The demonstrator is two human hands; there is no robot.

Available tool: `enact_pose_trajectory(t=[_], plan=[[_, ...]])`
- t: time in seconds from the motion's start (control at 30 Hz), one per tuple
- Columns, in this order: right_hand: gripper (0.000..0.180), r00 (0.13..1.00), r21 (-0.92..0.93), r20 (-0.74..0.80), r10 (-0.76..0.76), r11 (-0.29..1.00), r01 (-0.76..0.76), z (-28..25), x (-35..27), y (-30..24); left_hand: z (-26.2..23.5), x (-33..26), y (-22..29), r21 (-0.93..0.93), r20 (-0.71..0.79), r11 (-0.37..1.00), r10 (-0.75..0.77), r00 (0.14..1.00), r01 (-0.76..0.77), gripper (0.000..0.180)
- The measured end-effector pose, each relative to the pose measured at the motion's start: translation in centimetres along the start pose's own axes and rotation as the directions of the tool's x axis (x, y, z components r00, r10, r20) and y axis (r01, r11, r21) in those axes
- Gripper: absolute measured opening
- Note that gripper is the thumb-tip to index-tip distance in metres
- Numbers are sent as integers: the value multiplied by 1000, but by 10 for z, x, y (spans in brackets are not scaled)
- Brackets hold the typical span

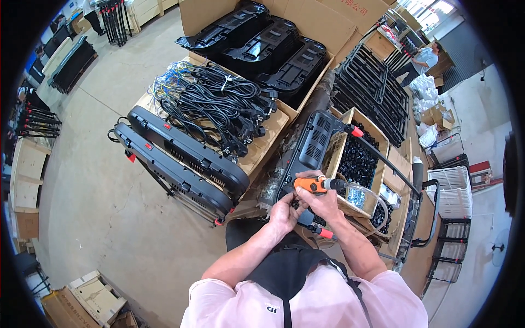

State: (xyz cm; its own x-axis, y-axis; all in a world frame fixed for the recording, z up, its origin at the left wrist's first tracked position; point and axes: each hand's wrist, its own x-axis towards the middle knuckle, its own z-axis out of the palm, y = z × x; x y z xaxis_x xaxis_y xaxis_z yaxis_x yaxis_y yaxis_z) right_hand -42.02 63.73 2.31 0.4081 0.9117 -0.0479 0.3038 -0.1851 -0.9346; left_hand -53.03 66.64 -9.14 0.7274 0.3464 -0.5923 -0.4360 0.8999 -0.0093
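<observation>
My right hand is wrapped round an orange and black power screwdriver, with its black end toward the right. Just left of it, my left hand has its fingers drawn together at the near end of a long black plastic housing with vent slots. Small dark bits show by those fingertips, but what they grip cannot be made out. The housing lies across a black tube frame with red end pieces. A translucent hose curves from beside the tool over the parts box.
Right of my hands, a wooden box holds small black parts and silvery screws. Bundled black power cords lie on cardboard ahead left, beside two upright black housings. A large carton holds black plastic covers. A person is far right.
</observation>
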Motion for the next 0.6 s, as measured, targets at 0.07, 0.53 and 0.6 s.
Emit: enact_pose_trajectory(t=[0.07, 0.53, 0.6], plan=[[36, 999, 36, -31, 14, 999, -13, 0, 3, 3, -3, 3, 2, 20, 20, 1000, -21, 1000, 21, 29], [54, 794, 602, -547, 264, 784, 154, -93, -147, -5, 21, 30, -22, 155, 115, 969, -213, 970, 194, 19], [52, 720, 634, -569, 398, 769, 77, -105, -194, 0, 37, 43, -33, 221, 116, 958, -211, 971, 182, 20]])
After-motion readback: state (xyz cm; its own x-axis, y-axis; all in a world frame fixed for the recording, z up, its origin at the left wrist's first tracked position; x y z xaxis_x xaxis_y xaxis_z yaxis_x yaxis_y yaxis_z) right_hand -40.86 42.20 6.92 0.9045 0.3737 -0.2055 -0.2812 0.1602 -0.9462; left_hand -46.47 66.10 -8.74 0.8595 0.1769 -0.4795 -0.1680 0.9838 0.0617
